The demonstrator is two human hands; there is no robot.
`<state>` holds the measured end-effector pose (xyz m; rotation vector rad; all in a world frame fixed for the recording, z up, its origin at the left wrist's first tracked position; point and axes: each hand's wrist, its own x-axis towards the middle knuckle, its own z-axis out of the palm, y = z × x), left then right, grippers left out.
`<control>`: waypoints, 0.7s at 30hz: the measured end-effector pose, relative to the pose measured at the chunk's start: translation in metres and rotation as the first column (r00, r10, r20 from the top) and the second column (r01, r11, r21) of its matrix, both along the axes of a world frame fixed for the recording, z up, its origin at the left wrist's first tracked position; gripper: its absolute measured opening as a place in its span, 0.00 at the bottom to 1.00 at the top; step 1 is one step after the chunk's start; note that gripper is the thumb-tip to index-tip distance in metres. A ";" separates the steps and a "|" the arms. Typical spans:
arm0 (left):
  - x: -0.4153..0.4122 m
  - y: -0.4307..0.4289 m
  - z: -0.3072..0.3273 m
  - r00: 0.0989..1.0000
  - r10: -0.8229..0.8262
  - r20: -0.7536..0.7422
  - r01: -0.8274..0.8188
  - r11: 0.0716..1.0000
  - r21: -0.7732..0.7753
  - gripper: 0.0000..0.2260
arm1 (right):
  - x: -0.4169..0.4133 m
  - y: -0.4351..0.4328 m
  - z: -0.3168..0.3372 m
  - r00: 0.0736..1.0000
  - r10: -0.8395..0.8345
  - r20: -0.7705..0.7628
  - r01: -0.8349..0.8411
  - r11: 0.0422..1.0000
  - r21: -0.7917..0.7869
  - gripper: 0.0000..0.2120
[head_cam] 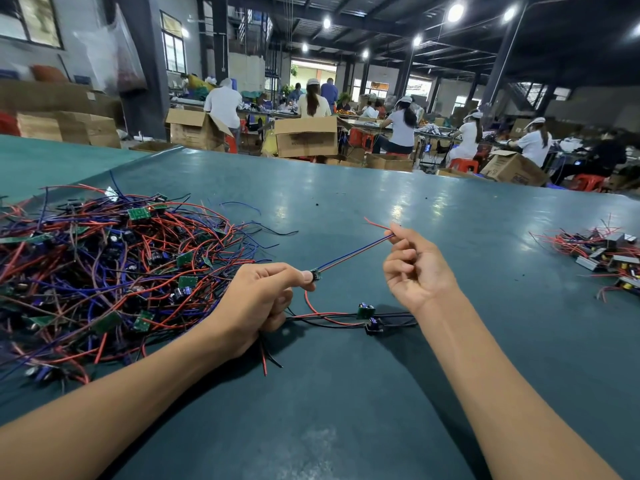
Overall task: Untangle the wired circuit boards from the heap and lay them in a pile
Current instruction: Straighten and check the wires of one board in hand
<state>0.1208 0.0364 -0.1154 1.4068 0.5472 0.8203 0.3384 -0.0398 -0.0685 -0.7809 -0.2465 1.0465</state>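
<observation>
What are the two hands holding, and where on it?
The left hand pinches a small board itself; the right hand pinches that board's wires near their free end.

No legible text, print on cardboard boxes (306, 140) too blurred to read

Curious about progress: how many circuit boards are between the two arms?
3 boards: one in the left hand, two on the table right of it; the hand may hide more.
</observation>
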 end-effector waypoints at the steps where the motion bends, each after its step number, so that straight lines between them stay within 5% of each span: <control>1: 0.000 0.000 0.000 1.000 -0.002 0.001 0.002 1.000 0.002 0.09 | 0.000 0.000 0.000 1.000 -0.011 0.001 0.011 1.000 -0.004 0.07; 9: -0.003 -0.003 0.004 0.992 -0.108 0.063 0.110 0.993 -0.040 0.11 | -0.003 0.002 -0.002 0.980 -0.083 0.181 0.091 0.995 -0.034 0.12; 14: -0.002 -0.003 0.008 0.958 -0.089 0.272 0.122 0.987 -0.106 0.13 | -0.030 0.003 -0.003 0.864 0.167 0.476 -0.074 0.975 -0.207 0.38; 18: 0.000 -0.005 0.009 0.949 -0.083 0.305 0.109 0.992 -0.068 0.11 | -0.066 0.006 -0.009 0.641 0.314 0.700 -0.203 0.949 -0.240 0.33; 21: 0.000 -0.009 0.010 0.961 -0.098 0.260 0.108 0.994 -0.026 0.09 | -0.077 0.009 -0.013 0.633 0.247 0.733 -0.176 0.969 -0.174 0.25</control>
